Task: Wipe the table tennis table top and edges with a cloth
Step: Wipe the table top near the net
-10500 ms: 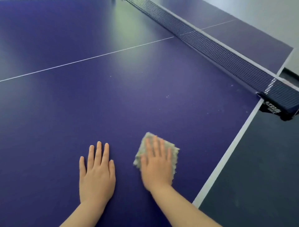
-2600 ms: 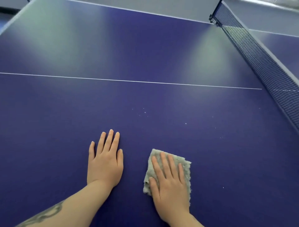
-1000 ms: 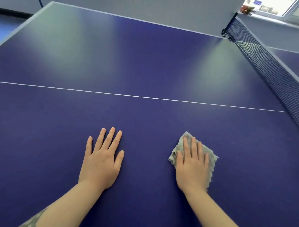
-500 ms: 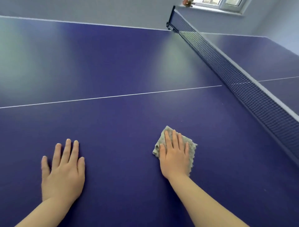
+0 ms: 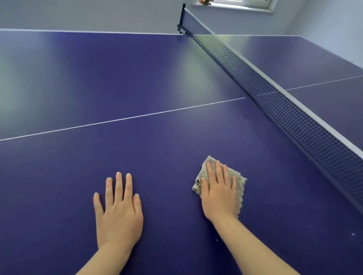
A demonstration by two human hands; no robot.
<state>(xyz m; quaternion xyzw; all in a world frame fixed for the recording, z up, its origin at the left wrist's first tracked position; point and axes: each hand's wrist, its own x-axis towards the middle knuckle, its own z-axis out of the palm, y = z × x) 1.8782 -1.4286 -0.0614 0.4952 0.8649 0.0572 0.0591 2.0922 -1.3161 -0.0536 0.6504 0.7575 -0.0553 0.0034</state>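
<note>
The dark blue table tennis table top (image 5: 137, 82) fills the head view. A small grey cloth (image 5: 238, 179) lies flat on it, right of centre and near me. My right hand (image 5: 219, 193) presses flat on the cloth with straight fingers and covers most of it. My left hand (image 5: 118, 212) rests flat on the bare table top to the left of the cloth, fingers straight and holding nothing.
The black net (image 5: 275, 98) runs diagonally on the right from the far post (image 5: 183, 19) toward me. A white centre line (image 5: 125, 118) crosses the table. Small white specks (image 5: 352, 234) dot the surface at lower right. A grey wall (image 5: 98, 13) and a window (image 5: 241, 2) lie beyond.
The cloth and my right hand have stayed pressed together while moving over the table. My left hand has shifted right, closer to the cloth. The view has turned toward the net.
</note>
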